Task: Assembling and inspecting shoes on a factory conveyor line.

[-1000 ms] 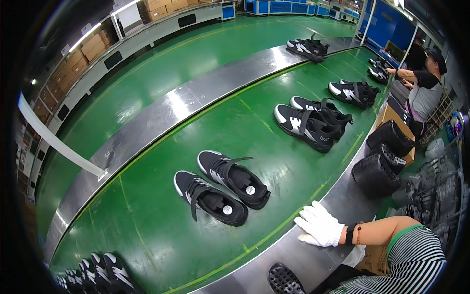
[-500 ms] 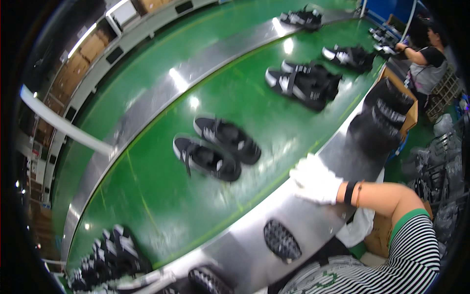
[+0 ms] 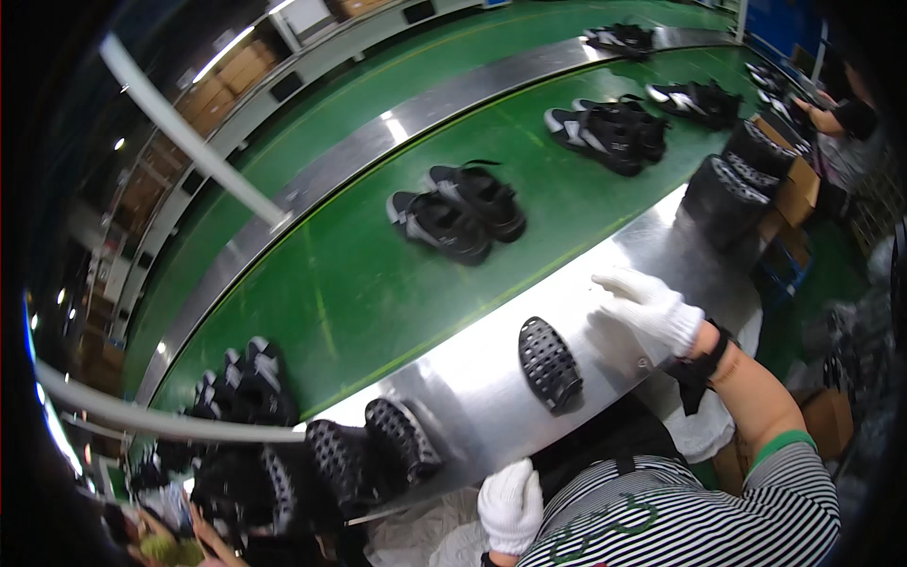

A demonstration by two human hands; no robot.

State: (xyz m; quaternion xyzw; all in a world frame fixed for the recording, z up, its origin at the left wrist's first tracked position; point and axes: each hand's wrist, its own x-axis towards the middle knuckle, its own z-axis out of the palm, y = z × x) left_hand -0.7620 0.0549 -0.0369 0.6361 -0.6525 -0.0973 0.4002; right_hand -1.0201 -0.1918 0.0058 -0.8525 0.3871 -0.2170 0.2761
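Note:
My right hand (image 3: 647,304), in a white knit glove, is over the metal ledge (image 3: 491,406), fingers stretched toward the left and nothing in them. Below and left of it lies a black perforated shoe-shaped insert (image 3: 550,364), apart from the glove. Close to my striped shirt at the lower edge is my left hand (image 3: 510,506), also gloved, its fingers drawn together and holding nothing visible. A pair of black-and-white sneakers (image 3: 455,215) rests on the green conveyor belt (image 3: 368,312) beyond the ledge.
More perforated inserts (image 3: 402,439) stand at the ledge's left end. Black stacked pieces (image 3: 727,203) and an open cardboard box (image 3: 798,189) are at the right. Further sneakers (image 3: 609,132) line the belt. A co-worker (image 3: 841,123) is at far right; a white pole (image 3: 189,142) crosses the left.
My left hand has come into view near my waist. My right hand's fingers now point left over the ledge. The view has shifted, and the sneakers appear higher and farther right.

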